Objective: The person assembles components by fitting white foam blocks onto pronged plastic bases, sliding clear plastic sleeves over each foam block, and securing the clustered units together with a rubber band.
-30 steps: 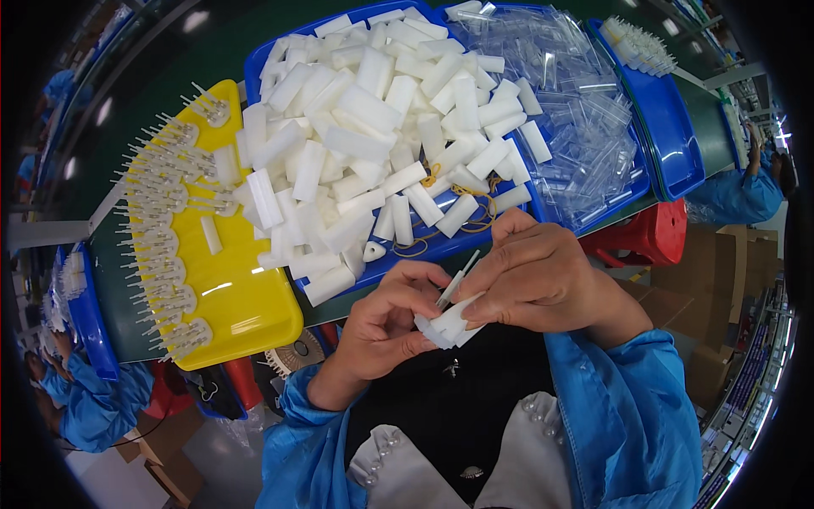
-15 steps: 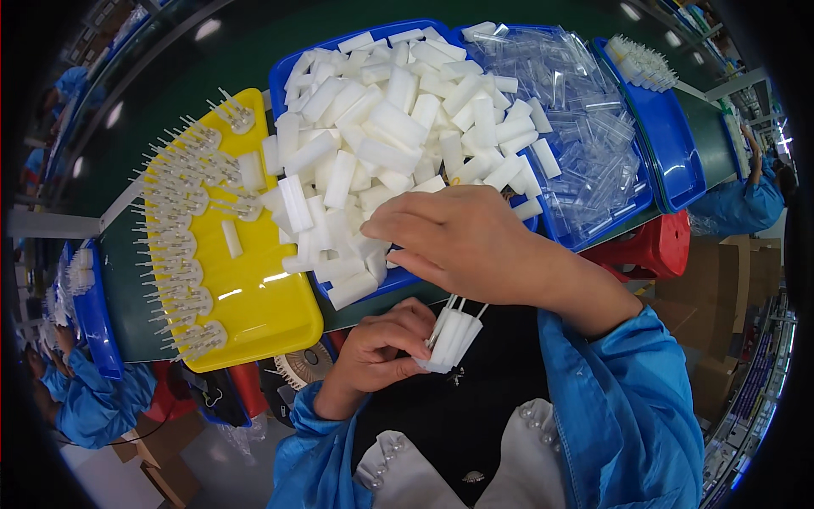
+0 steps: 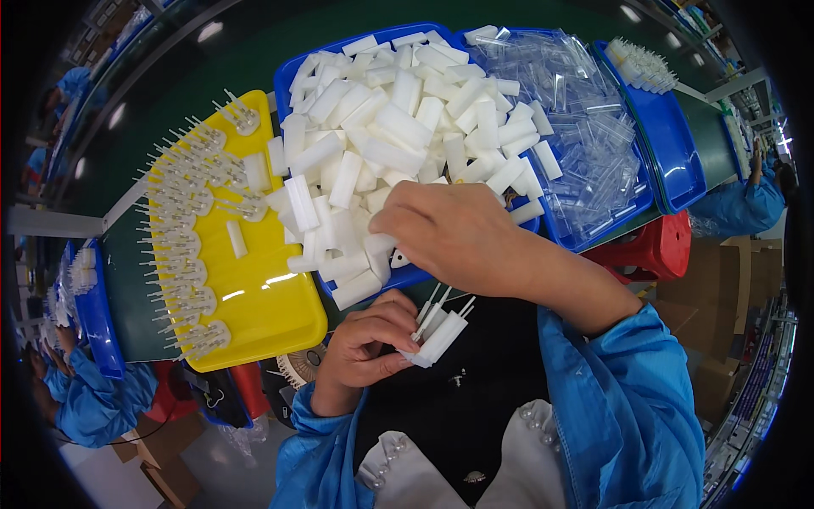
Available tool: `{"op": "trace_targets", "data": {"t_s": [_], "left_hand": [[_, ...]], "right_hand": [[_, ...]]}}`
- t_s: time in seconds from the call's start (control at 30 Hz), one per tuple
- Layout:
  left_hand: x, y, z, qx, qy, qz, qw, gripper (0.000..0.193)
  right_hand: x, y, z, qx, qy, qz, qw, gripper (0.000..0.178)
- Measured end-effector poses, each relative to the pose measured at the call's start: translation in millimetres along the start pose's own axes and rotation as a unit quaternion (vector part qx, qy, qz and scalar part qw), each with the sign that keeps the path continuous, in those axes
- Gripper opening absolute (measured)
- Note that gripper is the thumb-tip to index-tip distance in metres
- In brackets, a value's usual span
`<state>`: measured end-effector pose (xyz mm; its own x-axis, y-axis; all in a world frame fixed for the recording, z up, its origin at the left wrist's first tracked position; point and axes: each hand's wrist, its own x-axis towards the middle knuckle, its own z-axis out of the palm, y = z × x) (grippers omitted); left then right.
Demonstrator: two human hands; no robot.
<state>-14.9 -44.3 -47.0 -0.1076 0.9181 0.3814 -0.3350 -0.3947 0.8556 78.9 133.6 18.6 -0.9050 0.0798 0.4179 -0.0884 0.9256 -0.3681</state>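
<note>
My left hand (image 3: 366, 341), low in front of me, grips a white pronged holder (image 3: 415, 360) between thumb and fingers. Thin pale rods rise from it, and white foam blocks (image 3: 444, 336) sit among them. Above and to the right, my right hand (image 3: 462, 233) bends over the near edge of a heap of white foam blocks (image 3: 373, 119). Its fingers are curled against the heap, closed beside a block (image 3: 379, 244). The back of the hand hides the fingertips and whatever they pinch. A blue tray (image 3: 281, 78) carries the heap.
A yellow tray (image 3: 280, 327) at left carries several pronged white holders (image 3: 182, 199) and loose foam blocks. Clear plastic pieces (image 3: 585, 127) fill a blue tray on the right. Beyond it, another blue tray (image 3: 678, 161) bears white parts. A red stool (image 3: 649, 250) stands below.
My left hand has shifted slightly left, and the holder has tilted, its rods now leaning right. My right hand has moved slightly left and its fingers have drawn together at the heap.
</note>
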Motion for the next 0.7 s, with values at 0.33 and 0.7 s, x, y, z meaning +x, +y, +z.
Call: {"op": "trace_targets", "data": {"t_s": [0.33,0.7], "left_hand": [[19,13,15,0.108,-0.053,0.009,0.993,0.018],[36,8,31,0.234,-0.024,0.023,0.972,0.015]], "right_hand": [[-42,1,-51,0.053,0.056,0.089,0.993,0.026],[-72,-3,-87,-0.031,0.01,0.133,0.991,0.011]]}}
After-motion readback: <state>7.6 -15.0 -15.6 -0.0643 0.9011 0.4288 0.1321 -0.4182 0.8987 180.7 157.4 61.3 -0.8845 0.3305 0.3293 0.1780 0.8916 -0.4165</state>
